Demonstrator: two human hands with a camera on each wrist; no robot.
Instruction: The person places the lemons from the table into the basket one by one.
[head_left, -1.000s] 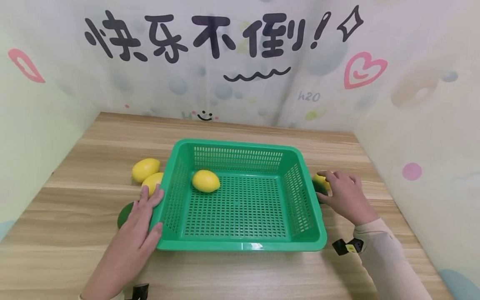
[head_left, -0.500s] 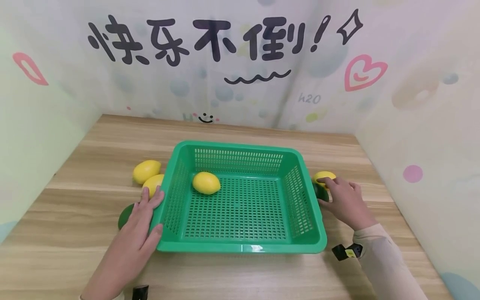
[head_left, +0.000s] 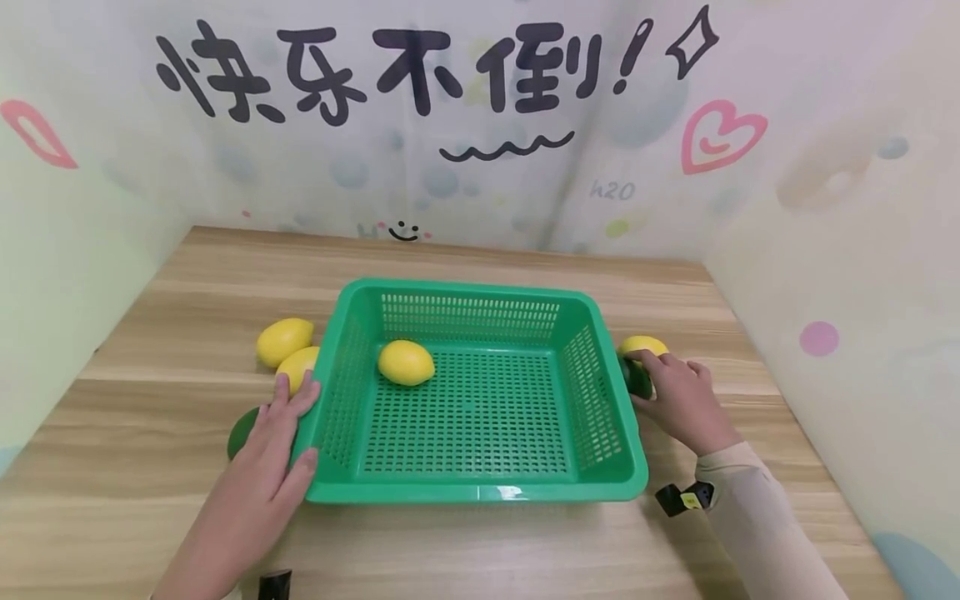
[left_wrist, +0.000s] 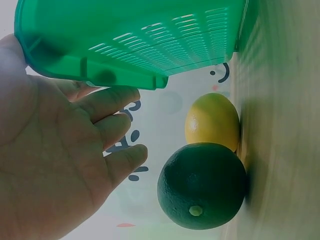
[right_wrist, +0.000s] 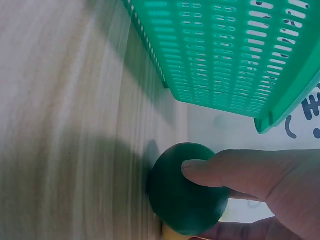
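Note:
A green plastic basket (head_left: 472, 493) with slotted walls stands mid-table with one lemon (head_left: 406, 362) inside. My left hand (head_left: 258, 479) rests against its left rim, fingers extended. Just outside that hand sits a dark green round fruit (left_wrist: 202, 186) with a pale stem spot. Two lemons lie beyond it, a farther lemon (head_left: 284, 342) and a nearer lemon (head_left: 297, 367) partly hidden by the basket. On the right, my right hand (head_left: 684, 402) pinches another dark green fruit (right_wrist: 186, 190) between thumb and fingers, low beside the basket. Behind it lies one more lemon (head_left: 643, 345).
The wooden table (head_left: 465, 558) carries everything and runs back to a printed wall sheet (head_left: 495, 200). Side walls close it in at left and right. The basket's right wall (right_wrist: 215, 55) rises close to my right hand.
My right hand has come down from over the lemon and its fingers have closed round the green fruit, leaving the lemon more exposed. My left hand stays at the rim. The view has shifted slightly.

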